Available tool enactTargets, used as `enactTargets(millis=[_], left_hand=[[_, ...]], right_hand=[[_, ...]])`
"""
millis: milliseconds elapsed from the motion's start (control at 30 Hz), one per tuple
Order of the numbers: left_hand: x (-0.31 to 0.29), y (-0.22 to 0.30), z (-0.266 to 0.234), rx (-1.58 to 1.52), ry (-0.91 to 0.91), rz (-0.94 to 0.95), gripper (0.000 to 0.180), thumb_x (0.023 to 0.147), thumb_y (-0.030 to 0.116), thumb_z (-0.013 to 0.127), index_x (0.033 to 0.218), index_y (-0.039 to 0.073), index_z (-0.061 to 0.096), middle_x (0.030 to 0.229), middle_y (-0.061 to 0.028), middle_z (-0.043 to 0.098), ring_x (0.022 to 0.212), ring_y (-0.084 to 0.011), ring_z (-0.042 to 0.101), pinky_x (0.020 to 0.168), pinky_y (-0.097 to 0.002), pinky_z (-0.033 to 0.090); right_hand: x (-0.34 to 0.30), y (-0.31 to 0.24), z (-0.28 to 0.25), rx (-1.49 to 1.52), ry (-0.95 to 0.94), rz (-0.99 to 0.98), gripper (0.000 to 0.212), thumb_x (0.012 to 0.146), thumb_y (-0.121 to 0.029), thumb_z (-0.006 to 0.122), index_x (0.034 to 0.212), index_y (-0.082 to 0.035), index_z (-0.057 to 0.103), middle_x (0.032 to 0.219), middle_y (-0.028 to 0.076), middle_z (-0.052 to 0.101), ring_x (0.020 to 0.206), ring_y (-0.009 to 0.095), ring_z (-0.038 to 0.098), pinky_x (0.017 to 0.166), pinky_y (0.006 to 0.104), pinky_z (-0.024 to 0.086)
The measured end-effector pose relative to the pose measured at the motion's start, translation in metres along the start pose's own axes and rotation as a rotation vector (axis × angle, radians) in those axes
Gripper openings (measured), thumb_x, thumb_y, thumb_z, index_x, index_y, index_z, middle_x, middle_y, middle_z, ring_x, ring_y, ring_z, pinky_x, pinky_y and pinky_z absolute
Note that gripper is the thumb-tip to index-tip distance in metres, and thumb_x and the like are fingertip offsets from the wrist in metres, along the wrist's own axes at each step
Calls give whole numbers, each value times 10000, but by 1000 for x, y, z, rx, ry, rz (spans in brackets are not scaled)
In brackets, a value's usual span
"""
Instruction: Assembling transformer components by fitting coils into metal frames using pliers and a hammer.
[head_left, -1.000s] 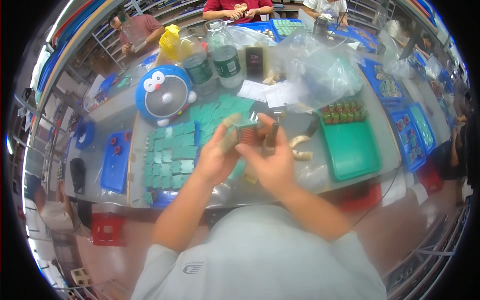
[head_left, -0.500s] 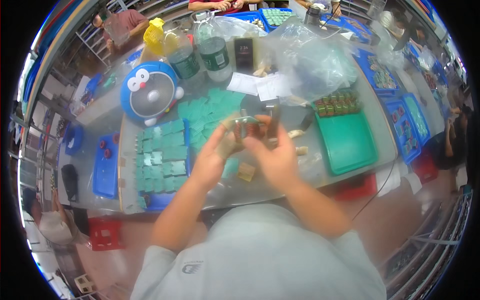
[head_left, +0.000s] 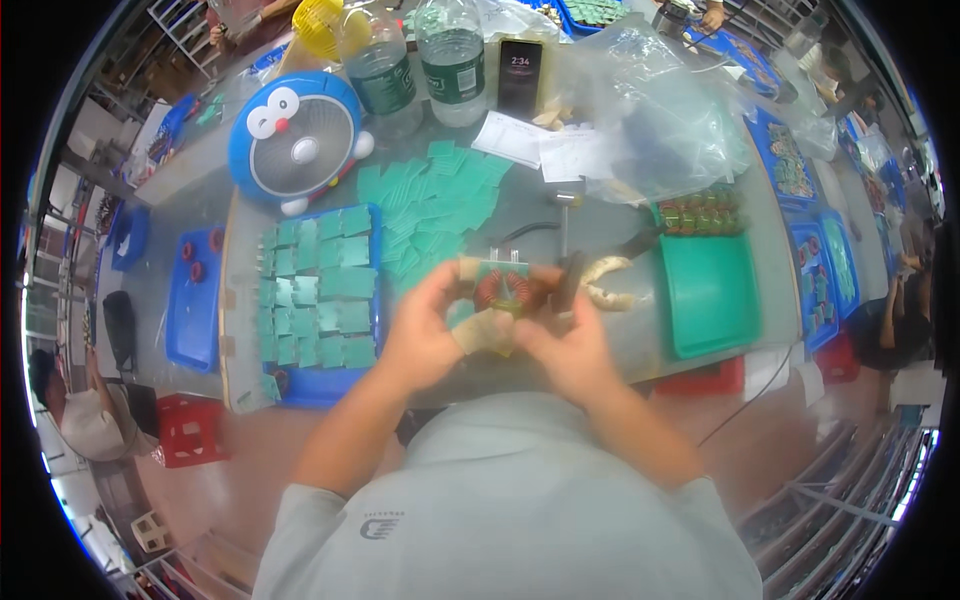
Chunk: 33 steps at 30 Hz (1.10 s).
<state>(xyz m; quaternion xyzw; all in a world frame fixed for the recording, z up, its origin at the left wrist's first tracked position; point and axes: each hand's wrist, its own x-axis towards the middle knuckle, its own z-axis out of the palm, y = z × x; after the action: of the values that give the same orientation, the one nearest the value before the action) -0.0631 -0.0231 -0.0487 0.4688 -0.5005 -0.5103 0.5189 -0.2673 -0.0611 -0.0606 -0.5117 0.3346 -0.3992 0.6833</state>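
Between my two hands, above the table's near edge, is a coil (head_left: 503,287) of reddish-brown copper wire. A green board edge and pale metal pins show at its top. My left hand (head_left: 432,325) grips it from the left, with beige wraps on some fingers. My right hand (head_left: 572,345) pinches it from the right. A dark-handled tool (head_left: 567,283) with a thin metal shaft lies along the right fingers; its kind is unclear. Pliers (head_left: 608,284) with cream handles lie just right of that hand. Loose green boards (head_left: 430,205) are spread beyond my left hand.
On the left, a blue tray (head_left: 375,270) holds rows of green boards, near a blue cartoon-shaped fan (head_left: 300,140). A green tray (head_left: 710,300) stands at right, with finished-looking coils (head_left: 705,212) behind it. Bottles (head_left: 452,70), a phone (head_left: 519,80), papers (head_left: 520,140) and plastic bags (head_left: 650,110) line the back.
My hands have lowered slightly toward me with the coil, which is now turned with its pins pointing up and away. The view has shifted, and the pliers now show more fully.
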Motion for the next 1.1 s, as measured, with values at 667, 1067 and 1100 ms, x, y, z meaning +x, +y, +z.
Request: enactTargets(millis=[667,1067,1100], left_hand=[[-28,1,-2,-322,-12,-420,551,944,273,812,1389,32,596,1339,-118,667,1264,-210,604,1061,-377,475],[-29,-28,-40,406,-33,13,499,858,192,868,1279,18,665,1240,-111,719,1115,-209,682,992,-370,521],[-35,-34,-48,356,51,-36,501,880,203,855,1295,11,651,1234,-105,717,1109,-195,677,989,-368,520]], right_hand=[[-2,14,-18,-513,-78,-211,645,801,-28,856,1387,-42,586,1253,98,661,1062,196,702,894,330,574],[-23,47,-32,-557,20,32,583,835,-134,859,1351,-53,599,1229,120,677,1109,231,661,918,372,539],[-22,52,-33,-688,72,30,566,831,-137,856,1333,-55,608,1216,134,679,1105,264,653,927,386,532]])
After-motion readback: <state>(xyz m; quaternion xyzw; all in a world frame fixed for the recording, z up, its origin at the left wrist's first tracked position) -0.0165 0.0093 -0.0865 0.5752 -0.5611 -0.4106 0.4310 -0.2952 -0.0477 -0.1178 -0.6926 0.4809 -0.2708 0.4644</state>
